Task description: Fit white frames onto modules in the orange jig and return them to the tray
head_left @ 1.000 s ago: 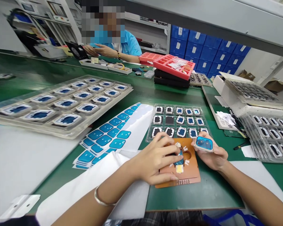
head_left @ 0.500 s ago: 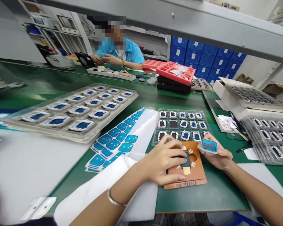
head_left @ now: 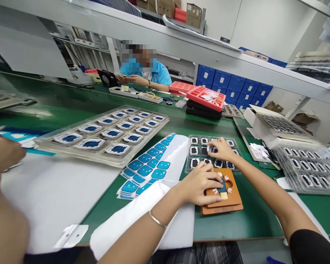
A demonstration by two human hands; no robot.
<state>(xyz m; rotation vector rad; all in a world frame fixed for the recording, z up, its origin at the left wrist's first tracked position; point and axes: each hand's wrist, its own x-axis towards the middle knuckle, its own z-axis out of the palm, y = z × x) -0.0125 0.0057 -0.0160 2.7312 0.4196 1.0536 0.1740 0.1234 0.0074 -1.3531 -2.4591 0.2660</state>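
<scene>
My left hand lies spread over an orange jig, its fingertips on a dark blue flat piece seated in the jig. A yellow tab and small white tabs stick out around that piece. Farther back, my right hand reaches over a clear plastic tray of small frames, like watch cases. Its fingertips pinch a white-rimmed watch-case frame in the middle row. The fingers partly hide this frame and its neighbours. Some frames have black centres, others blue.
Left of the jig lie blue film sticker sheets and white foam sheet. A larger tray of frames stands behind. Stacked trays are at right. Across the bench sits a co-worker; another person's blurred hand is at left.
My right hand has moved from beside the jig, where it held a blue-faced watch case, forward to the tray. My left hand stays on the jig. The camera view has shifted.
</scene>
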